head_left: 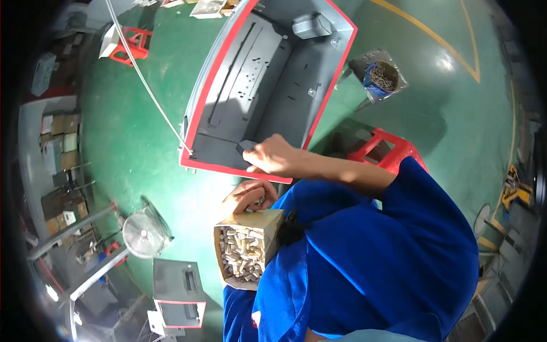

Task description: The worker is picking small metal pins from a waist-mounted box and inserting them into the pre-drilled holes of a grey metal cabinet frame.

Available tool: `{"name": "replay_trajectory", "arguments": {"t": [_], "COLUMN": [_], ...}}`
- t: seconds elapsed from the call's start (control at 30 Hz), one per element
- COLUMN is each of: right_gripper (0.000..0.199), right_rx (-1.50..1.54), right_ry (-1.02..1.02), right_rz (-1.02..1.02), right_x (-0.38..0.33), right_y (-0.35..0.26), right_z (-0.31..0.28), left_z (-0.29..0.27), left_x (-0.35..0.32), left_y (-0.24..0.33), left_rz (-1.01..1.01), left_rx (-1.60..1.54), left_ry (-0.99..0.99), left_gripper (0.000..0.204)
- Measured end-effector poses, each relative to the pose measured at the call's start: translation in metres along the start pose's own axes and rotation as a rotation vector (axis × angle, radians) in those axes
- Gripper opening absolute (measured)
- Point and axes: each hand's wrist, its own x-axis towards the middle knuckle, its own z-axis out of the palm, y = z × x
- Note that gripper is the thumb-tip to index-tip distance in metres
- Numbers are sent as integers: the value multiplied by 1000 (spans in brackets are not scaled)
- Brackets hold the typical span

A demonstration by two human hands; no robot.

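Note:
A grey sheet-metal cabinet (228, 128) with red edges lies open in front of me. My right hand (270, 155) reaches over its near red edge, fingers closed, beside a dark grey block-shaped part (245, 146) in the near corner. What those fingers pinch, if anything, is hidden. Lower down, my left hand (249, 195) is curled around a few small metal pieces that show in the palm. It rests at the far edge of an open cardboard box (273, 225) on my lap. Many small cylindrical metal fasteners (242, 253) fill that box.
A blue tub of small parts (380, 78) sits on plastic beyond the cabinet's right side. A red stool (390, 149) stands near my right elbow. To the left are a floor fan (144, 232), a smaller grey cabinet (178, 283) and a white cable (149, 85).

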Motion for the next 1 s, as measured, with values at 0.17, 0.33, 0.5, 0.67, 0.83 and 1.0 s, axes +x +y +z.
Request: {"name": "replay_trajectory", "arguments": {"t": [0.17, 0.33, 0.5, 0.67, 0.83, 1.0], "right_gripper": [24, 23, 23, 23, 19, 13], "right_rx": [274, 212, -147, -217, -193, -289], "right_ry": [263, 126, 118, 129, 125, 106], "right_rz": [-25, -296, -414, -376, -290, -222], "right_x": [-2, -14, -15, -24, -32, -41], "right_y": [-18, -54, -64, -49, -57, -54], "right_z": [-71, -129, -121, -126, -131, -129], "left_z": [6, 54, 42, 37, 54, 42], "left_x": [-1, 1, 14, 35, 31, 47], "left_y": [11, 51, 40, 50, 65, 58], "left_rz": [94, 151, 204, 117, 60, -17], "left_rx": [-107, -581, -736, -708, -620, -500], "left_ry": [98, 524, 419, 334, 445, 364], "left_gripper": [47, 68, 57, 58, 65, 72]}}
